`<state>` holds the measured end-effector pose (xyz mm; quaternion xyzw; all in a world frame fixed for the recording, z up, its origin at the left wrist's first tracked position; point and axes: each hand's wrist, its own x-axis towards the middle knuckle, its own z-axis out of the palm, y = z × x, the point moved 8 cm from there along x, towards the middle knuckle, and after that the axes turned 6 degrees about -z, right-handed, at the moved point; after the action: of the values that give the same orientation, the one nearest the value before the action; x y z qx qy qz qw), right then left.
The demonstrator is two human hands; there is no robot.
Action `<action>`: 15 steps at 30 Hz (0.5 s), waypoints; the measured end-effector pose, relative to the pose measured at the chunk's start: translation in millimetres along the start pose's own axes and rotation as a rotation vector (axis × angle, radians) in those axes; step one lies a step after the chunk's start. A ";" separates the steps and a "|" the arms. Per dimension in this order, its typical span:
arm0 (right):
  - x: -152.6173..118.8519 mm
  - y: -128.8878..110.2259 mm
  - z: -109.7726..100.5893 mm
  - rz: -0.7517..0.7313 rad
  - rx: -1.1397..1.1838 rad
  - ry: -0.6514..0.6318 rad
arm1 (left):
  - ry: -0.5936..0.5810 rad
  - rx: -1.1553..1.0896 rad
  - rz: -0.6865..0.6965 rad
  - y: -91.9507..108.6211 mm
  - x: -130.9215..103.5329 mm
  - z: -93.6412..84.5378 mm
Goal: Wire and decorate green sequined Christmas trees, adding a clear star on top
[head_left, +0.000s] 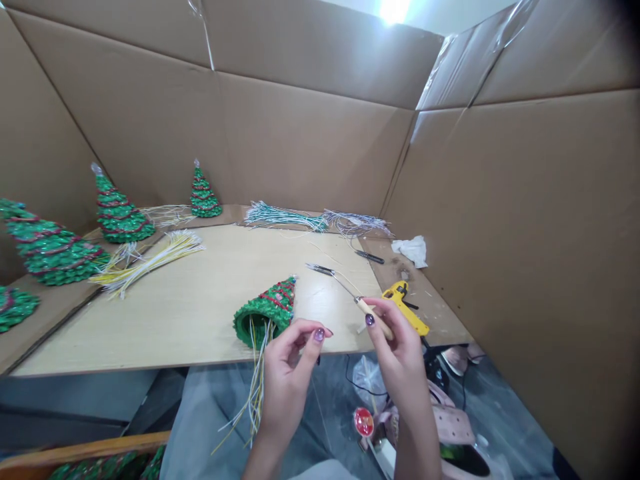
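Left hand [290,363] pinches its fingers; right hand [395,347] curls closed, both raised

The left edge cuts off two green trees [15,307].

Both forearms are bare, with no sleeve, watch or ring in view. The left hand [290,363] has long nails painted a glittery purple, one clear on the thumb. The right hand [395,347] wears the same dark purple polish on its thumbnail. Grey trousers cover the lap below the hands
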<state>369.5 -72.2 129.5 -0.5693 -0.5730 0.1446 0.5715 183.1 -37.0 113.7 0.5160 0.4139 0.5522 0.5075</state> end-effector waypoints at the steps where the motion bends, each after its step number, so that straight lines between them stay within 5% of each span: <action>1: 0.4 0.5 -0.3 0.001 -0.002 0.004 | -0.002 -0.008 -0.004 -0.4 -0.3 -0.1; 15: 3.7 11.6 -12.5 -0.013 -0.065 0.147 | -0.007 -0.126 -0.021 -7.6 -0.9 -4.0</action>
<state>386.6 -71.6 125.7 -0.5927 -0.5377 0.0801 0.5943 180.1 -36.6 105.6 0.4806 0.3820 0.5700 0.5461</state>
